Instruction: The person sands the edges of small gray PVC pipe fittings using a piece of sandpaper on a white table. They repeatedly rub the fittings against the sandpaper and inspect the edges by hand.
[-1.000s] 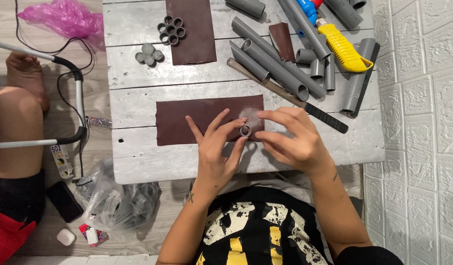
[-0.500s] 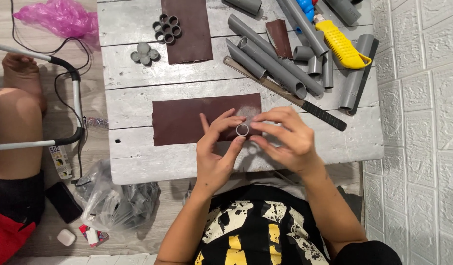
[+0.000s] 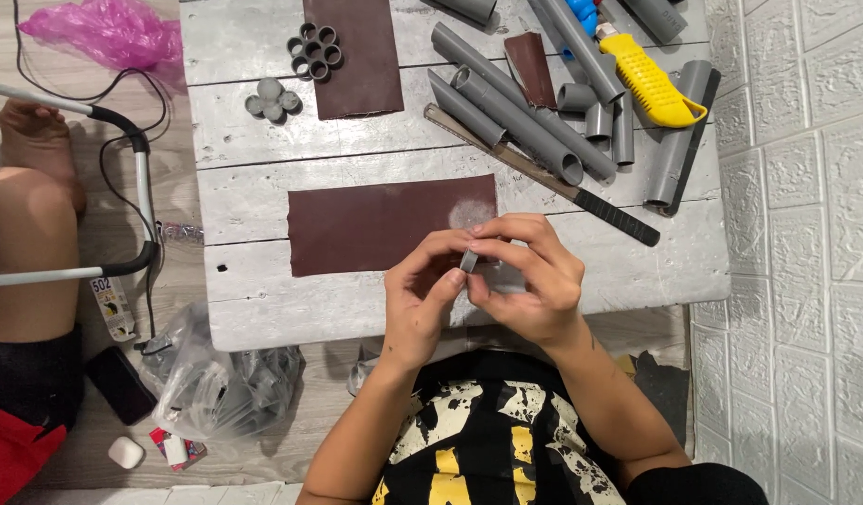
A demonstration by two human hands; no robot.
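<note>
Grey pipe ring (image 3: 469,261) pinched between both hands — left (image 3: 420,301), right (image 3: 534,281).

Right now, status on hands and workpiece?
Left hand and right hand pinch small grey pipe ring. Over brown sandpaper sheet. Nothing in between.

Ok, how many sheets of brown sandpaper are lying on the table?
3: a large sheet in front of the hands, a second sheet at the far edge, and a small strip among the grey pipes. More may be hidden.
</note>
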